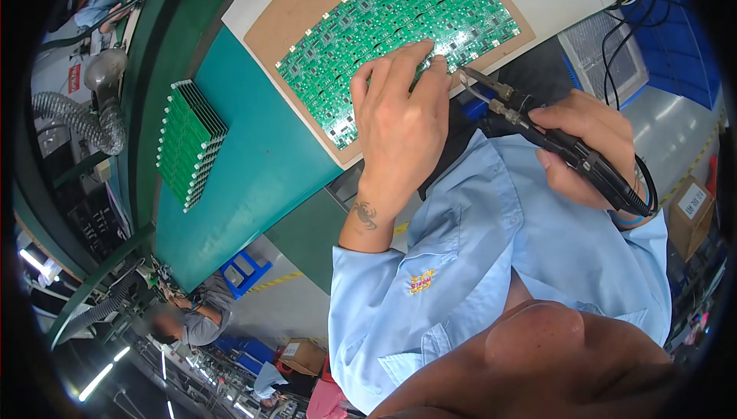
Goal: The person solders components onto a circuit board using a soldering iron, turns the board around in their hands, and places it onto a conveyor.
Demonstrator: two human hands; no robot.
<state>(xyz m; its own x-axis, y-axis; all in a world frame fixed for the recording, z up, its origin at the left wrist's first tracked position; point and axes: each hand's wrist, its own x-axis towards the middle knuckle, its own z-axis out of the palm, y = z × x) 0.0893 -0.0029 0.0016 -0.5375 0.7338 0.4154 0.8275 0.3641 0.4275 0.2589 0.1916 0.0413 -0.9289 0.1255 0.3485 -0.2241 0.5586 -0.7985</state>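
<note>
A yellow-and-red embroidered logo [421, 281] is borne on the light-blue shirt [476, 223], its lettering illegible. A green circuit-board panel [391, 19], densely populated, is laid on brown backing board [282, 23] along the bench [269, 169]'s near edge. It is touched by the left hand [403, 123], fingers bent, any grip indiscernible; a soldering iron [550, 137] is gripped by the right hand [595, 135].

Circuit board [376, 31] on sheet [270, 26], upper ctr of frame. L hand [403, 119] over board, nr its lower edge. Hand tool [580, 159] in R hand [591, 131], to the R, tip nr board's lower-R edge. Board stack [188, 146] on bench [269, 173], L of sheet. Person [206, 319] lower L of frame; box [693, 215] far R.
</note>
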